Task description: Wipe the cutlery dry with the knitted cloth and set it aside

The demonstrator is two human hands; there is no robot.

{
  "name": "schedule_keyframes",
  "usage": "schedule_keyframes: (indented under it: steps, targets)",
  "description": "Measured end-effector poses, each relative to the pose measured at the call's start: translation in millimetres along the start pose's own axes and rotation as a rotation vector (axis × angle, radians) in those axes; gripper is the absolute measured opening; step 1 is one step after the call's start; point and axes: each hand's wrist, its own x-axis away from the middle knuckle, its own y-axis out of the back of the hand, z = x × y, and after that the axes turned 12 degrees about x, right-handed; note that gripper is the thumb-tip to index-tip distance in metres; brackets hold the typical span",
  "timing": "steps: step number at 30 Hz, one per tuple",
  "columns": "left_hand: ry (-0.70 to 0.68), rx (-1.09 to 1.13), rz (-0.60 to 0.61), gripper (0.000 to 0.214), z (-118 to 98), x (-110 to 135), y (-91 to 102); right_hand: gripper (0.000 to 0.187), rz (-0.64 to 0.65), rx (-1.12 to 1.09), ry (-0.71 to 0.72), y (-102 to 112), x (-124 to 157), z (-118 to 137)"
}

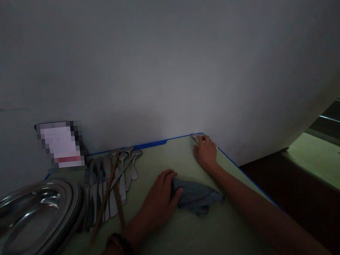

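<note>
A grey-blue checked cloth [196, 193] lies bunched on the pale tabletop [155, 157]. My left hand [163, 194] grips its left end between thumb and fingers. At the table's far right corner, my right hand [207, 152] has its fingers closed on a piece of metal cutlery [193, 136]. Only its tip shows left of the fingers, too small to tell whether fork or spoon. Left of my left hand lie several knives [100, 186] and spoons [121, 158] in a loose group. Long brown sticks [106, 195], like chopsticks, rest across them.
A stack of oval metal platters [32, 225] occupies the left side. Behind it a blurred-out upright panel [61, 144] leans by the grey wall [164, 72]. Blue edging [147, 145] runs along the table's rim. Beyond the right edge the dark floor [302, 187] lies lower.
</note>
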Motion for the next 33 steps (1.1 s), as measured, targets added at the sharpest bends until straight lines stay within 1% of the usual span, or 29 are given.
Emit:
schedule_keyframes:
  steps: [2, 3, 4, 5, 6, 7, 8, 10, 11, 12, 14, 16, 18, 20, 22, 24, 25, 27, 30, 33]
  targets:
    - [-0.016, 0.02, 0.015, 0.044, -4, 0, 3.1, 0.04, -0.071, -0.184, -0.024, 7, 13, 0]
    - [-0.022, 0.01, 0.023, 0.044, -7, -1, 5.7, 0.039, -0.087, -0.293, -0.021, 12, 20, 1]
    - [-0.021, -0.023, 0.03, 0.044, -8, -1, 9.2, 0.038, -0.077, -0.428, -0.001, 18, 28, 3]
    - [-0.006, -0.09, 0.045, 0.045, -9, -1, 13.7, 0.035, -0.033, -0.581, 0.017, 25, 37, 5]
    - [0.029, -0.186, 0.064, 0.045, -9, -1, 19.3, 0.033, 0.054, -0.715, 0.066, 33, 46, 8]
    - [0.062, -0.234, 0.055, 0.046, -7, -1, 25.8, 0.032, 0.162, -0.814, 0.164, 40, 55, 11]
    - [0.095, -0.274, 0.048, 0.049, -4, -1, 33.1, 0.031, 0.223, -0.859, 0.261, 47, 64, 16]
    - [0.175, -0.375, 0.023, 0.051, 3, 0, 48.8, 0.029, 0.242, -0.804, 0.418, 56, 77, 26]
    - [0.216, -0.426, 0.007, 0.048, 6, 1, 56.4, 0.028, 0.241, -0.758, 0.455, 57, 80, 32]
    - [0.255, -0.474, -0.006, 0.045, 10, 1, 63.4, 0.028, 0.236, -0.708, 0.463, 57, 81, 38]
    - [0.327, -0.561, -0.029, 0.042, 14, 1, 74.5, 0.029, 0.237, -0.641, 0.416, 52, 78, 50]
    - [0.389, -0.628, -0.044, 0.042, 15, 1, 81.1, 0.029, 0.236, -0.611, 0.359, 47, 72, 57]
    - [0.443, -0.671, -0.047, 0.046, 16, 2, 84.3, 0.032, 0.236, -0.631, 0.366, 45, 67, 59]
    - [0.49, -0.693, -0.035, 0.047, 16, 4, 85.9, 0.035, 0.268, -0.717, 0.452, 50, 67, 54]
    - [0.531, -0.701, -0.009, 0.042, 16, 7, 87.2, 0.038, 0.356, -0.837, 0.612, 59, 69, 45]
    - [0.558, -0.701, 0.023, 0.034, 16, 8, 89.1, 0.042, 0.43, -0.884, 0.767, 67, 71, 38]
    - [0.564, -0.7, 0.041, 0.031, 16, 8, 90.4, 0.042, 0.443, -0.88, 0.805, 70, 72, 36]
    - [0.561, -0.699, 0.071, 0.027, 16, 7, 93.6, 0.04, 0.445, -0.862, 0.796, 72, 73, 37]
    - [0.543, -0.698, 0.096, 0.029, 15, 5, 98.3, 0.035, 0.436, -0.868, 0.687, 69, 74, 43]
    - [0.525, -0.69, 0.099, 0.03, 14, 3, 100.9, 0.035, 0.398, -0.919, 0.574, 59, 75, 48]
